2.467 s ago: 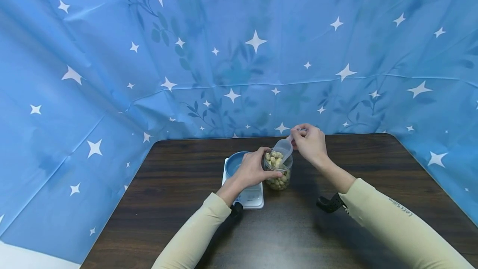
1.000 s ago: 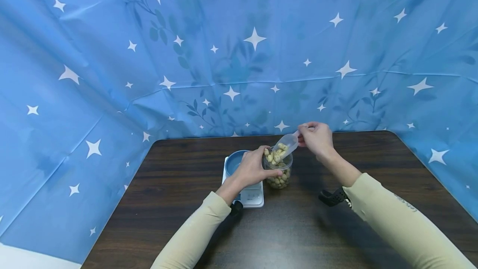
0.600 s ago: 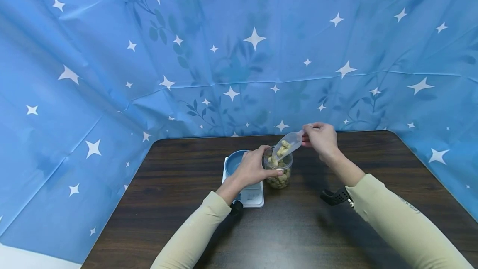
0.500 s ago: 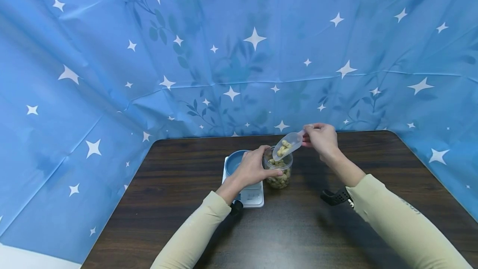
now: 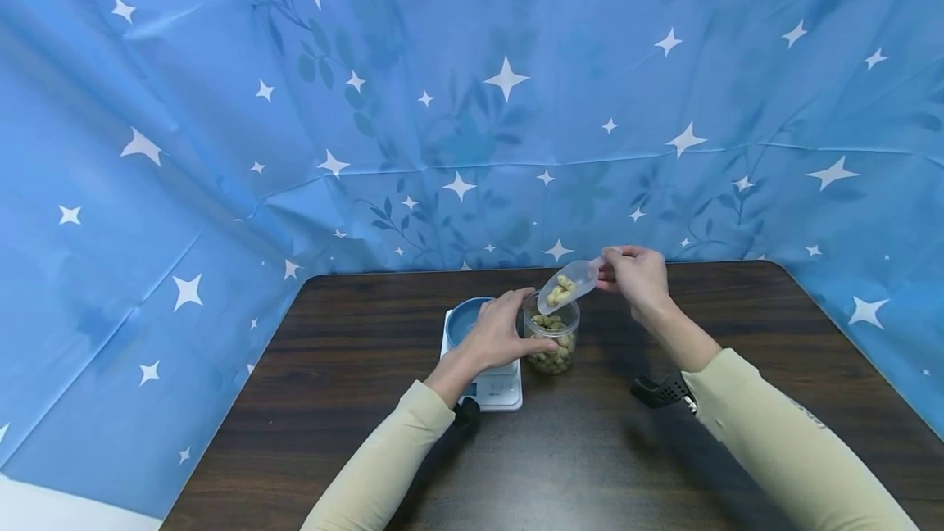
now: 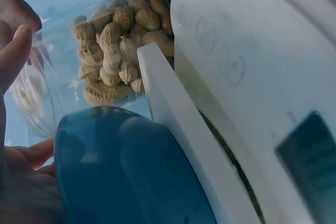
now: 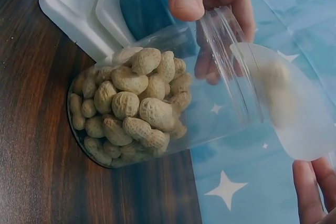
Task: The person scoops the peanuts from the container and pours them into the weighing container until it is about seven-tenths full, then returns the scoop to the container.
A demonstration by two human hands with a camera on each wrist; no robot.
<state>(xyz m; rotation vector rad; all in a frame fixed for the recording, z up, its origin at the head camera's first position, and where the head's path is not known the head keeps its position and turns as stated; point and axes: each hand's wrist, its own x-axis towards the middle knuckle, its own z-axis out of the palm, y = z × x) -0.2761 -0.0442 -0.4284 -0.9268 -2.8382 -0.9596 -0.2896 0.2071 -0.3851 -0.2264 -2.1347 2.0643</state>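
My left hand (image 5: 497, 336) grips a clear jar (image 7: 215, 116) near its rim, thumb on the near side and fingers behind. Whole peanuts in shells (image 7: 126, 103) fill roughly the lower part of the upright jar. With thumb and fingers, my right hand (image 5: 636, 277) pinches the handle of a translucent scoop (image 5: 583, 274). The scoop tilts down to the left, its lip over the jar's mouth, with a few peanuts (image 5: 560, 292) in it. Left of the jar, a blue bowl (image 6: 121, 166) sits on a white kitchen scale (image 5: 503, 393), partly hidden by my left hand.
All this stands on a dark wood-grain table (image 5: 354, 367), towards its back edge. A blue curtain with white stars (image 5: 472, 105) hangs right behind. Dark wrist straps (image 5: 659, 392) show below both forearms.
The scoop has risen out of the jar, up and right with my right hand. Some of its peanuts have dropped back, leaving fewer in it. My left hand has stayed on the jar.
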